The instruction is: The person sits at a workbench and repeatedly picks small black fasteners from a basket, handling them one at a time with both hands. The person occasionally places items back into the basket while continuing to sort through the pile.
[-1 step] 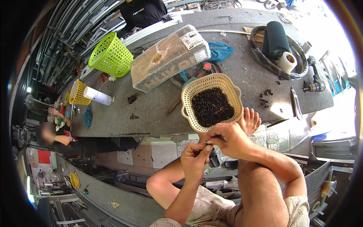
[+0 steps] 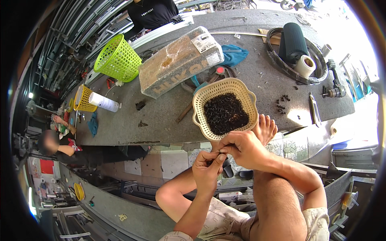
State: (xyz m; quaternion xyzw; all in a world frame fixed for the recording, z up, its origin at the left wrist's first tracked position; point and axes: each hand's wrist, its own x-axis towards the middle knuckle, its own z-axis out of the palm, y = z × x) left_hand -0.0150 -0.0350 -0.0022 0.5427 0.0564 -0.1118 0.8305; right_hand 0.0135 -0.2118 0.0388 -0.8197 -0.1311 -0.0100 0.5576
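In front of the basket my two hands meet, fingertips together. My left hand is closed, its thumb and fingers pinching a small dark piece. The closed fingers of my right hand grip the same piece from the other side. Most of it is hidden by the fingers, so its exact shape cannot be made out. Just beyond my hands, a cream plastic basket sits at the bench edge by my bare foot. Inside is a heap of small black parts.
On the grey bench stand a long worn box, a green basket and a white can. Loose black parts, a utility knife and a coiled black strip lie to the right. Two people are beyond and to the left.
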